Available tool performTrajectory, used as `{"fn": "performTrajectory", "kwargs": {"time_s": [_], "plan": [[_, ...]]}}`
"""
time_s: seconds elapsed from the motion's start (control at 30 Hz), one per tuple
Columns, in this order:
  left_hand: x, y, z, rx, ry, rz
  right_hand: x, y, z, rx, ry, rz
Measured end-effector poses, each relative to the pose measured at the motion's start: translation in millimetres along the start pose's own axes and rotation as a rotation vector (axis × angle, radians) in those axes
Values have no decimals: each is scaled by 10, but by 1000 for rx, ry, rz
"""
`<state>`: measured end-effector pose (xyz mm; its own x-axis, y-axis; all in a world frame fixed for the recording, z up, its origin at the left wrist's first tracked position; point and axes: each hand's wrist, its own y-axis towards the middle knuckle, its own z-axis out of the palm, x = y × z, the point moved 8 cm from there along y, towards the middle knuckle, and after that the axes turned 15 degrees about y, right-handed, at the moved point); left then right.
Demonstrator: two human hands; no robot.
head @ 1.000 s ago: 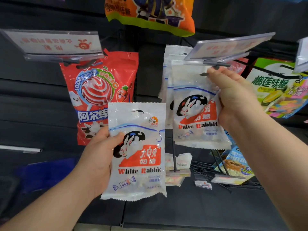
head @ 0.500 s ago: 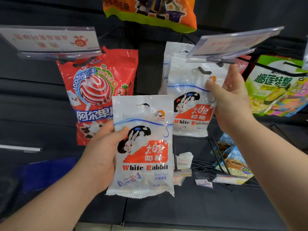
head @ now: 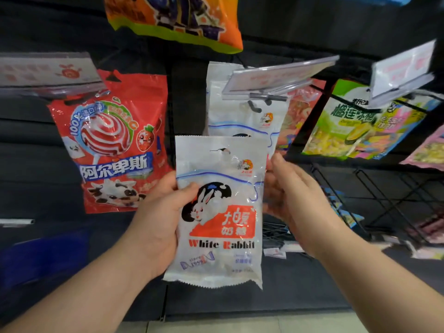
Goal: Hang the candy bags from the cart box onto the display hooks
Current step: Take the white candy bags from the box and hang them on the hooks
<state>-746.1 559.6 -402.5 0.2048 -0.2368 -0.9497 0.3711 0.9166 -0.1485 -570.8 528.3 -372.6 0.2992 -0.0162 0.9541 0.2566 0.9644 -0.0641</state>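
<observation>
Thumb of the left hand is pinching the candy bag by its left edge, before the hung bags on the hook, while the right hand is hovering uncurled beside its right edge.

The White Rabbit candy bag is white with a blue wave and red panel. The lollipop bag is red.

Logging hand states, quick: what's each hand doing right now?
Left hand: holding the White Rabbit bag by its left edge, thumb on front.
Right hand: open, holding nothing, fingers beside the bag's right edge.
</observation>
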Motion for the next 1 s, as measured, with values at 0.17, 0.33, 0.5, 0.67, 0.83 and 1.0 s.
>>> {"fn": "performTrajectory", "kwargs": {"time_s": [0.17, 0.33, 0.5, 0.67, 0.83, 1.0], "plan": [[-26, -3, 276, 83, 50, 39, 30, -97, 53, -37, 181, -51], [-157, 79, 451, 118, 122, 84, 271, -47, -15, -97, 227, -246], [-457, 228, 438, -71, 195, 206, 431, 36, 6, -78, 228, -315], [-593, 352, 452, -117, 94, 247, 525, 154, 69, -70, 209, -340], [-666, 463, 467, -138, 48, 267, 590, 261, 109, -62, 199, -369], [-675, 524, 437, -152, 48, 288, 592, 347, 145, -34, 187, -371]]}}
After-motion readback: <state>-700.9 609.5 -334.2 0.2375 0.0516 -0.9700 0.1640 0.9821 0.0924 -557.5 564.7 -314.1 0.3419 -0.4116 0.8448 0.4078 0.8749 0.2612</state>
